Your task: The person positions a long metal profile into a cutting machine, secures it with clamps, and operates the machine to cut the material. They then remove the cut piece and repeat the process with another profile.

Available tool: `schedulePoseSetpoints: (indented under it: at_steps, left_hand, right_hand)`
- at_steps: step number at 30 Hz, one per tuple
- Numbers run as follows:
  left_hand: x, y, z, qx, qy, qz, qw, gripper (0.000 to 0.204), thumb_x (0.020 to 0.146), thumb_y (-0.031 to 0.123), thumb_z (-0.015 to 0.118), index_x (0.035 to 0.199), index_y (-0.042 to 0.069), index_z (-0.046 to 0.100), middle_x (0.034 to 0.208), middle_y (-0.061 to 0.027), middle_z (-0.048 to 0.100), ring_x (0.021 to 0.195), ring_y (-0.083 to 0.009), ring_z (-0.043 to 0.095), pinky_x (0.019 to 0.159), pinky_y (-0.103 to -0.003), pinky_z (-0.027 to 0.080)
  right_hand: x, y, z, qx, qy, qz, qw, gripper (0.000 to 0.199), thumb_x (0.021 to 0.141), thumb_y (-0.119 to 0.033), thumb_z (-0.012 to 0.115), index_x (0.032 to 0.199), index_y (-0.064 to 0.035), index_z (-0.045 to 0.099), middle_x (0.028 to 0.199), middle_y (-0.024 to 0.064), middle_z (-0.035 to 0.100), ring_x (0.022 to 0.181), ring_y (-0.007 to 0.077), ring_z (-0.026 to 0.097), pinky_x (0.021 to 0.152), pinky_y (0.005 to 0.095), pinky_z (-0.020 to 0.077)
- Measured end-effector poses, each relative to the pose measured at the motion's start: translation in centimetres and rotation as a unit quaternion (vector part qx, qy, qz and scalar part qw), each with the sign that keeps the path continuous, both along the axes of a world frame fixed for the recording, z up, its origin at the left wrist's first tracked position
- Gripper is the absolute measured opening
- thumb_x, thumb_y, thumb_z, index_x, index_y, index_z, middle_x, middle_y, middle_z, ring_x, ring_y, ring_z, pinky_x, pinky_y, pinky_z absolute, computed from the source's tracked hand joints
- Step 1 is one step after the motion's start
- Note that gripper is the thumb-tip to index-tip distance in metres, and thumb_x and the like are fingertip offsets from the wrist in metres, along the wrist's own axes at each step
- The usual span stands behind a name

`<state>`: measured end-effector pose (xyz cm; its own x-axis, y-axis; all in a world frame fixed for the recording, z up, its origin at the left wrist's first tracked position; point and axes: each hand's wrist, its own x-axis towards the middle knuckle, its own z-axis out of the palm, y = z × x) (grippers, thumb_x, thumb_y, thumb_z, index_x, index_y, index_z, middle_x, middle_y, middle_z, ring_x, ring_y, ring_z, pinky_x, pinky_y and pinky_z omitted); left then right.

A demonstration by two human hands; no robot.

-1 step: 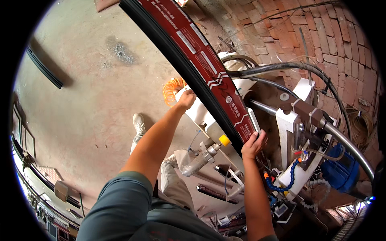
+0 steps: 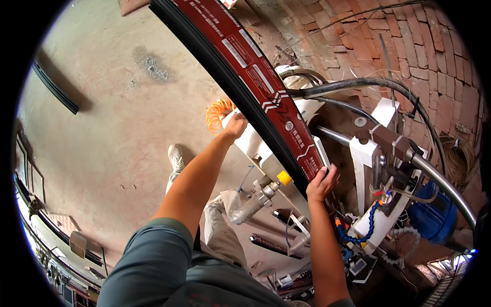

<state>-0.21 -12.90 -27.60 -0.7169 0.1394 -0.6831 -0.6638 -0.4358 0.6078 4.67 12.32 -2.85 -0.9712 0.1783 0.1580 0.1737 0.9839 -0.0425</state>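
Profile [image 2: 253, 89] diagonal, long axis upper-left to lower-right

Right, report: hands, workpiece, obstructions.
Left hand at left edge, right hand at near end of long red-and-black bar. Bar slanted, red face up. Yellow-tipped silvery metal cylinder close by; blocking unclear.

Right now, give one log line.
left hand: at black side of red profile; right hand: at profile's near end; orange coiled hose: left of profile
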Motion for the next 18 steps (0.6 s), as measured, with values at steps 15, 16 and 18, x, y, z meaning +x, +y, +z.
schedulePoseSetpoints:
  at_steps: [15,16,18]
  left_hand:
    - [8.2,-6.5,-0.6,-0.066,0.144,0.034,0.987,0.061,0.087,0.012,0.044,0.146,0.001,0.037,0.140,-0.0205,0.049,0.125,-0.0280,0.049,0.100,-0.037,0.041]
    - [9.0,-7.5,-0.1,-0.086,0.183,0.041,0.978,0.058,0.089,0.015,0.043,0.144,-0.002,0.037,0.139,-0.0212,0.050,0.126,-0.0290,0.048,0.102,-0.038,0.039]
    - [10.7,-9.2,4.1,-0.199,0.316,0.015,0.927,0.054,0.091,0.017,0.043,0.141,-0.003,0.041,0.130,-0.0191,0.054,0.119,-0.0265,0.052,0.100,-0.037,0.041]
  right_hand:
    - [-1.1,1.2,1.3,-0.039,-0.035,0.048,0.997,0.045,0.100,-0.034,0.033,0.114,0.0012,0.058,0.114,0.0259,0.056,0.107,0.0464,0.051,0.096,0.0517,0.0380]
    - [-0.9,1.4,1.4,-0.042,-0.021,0.060,0.997,0.049,0.101,-0.035,0.031,0.125,0.0018,0.052,0.125,0.0263,0.052,0.116,0.0463,0.047,0.101,0.0512,0.0345]
    - [-0.6,1.8,1.8,-0.058,-0.024,0.013,0.998,0.058,0.102,-0.036,0.029,0.144,0.0029,0.034,0.145,0.0267,0.039,0.132,0.0450,0.037,0.111,0.0506,0.0252]
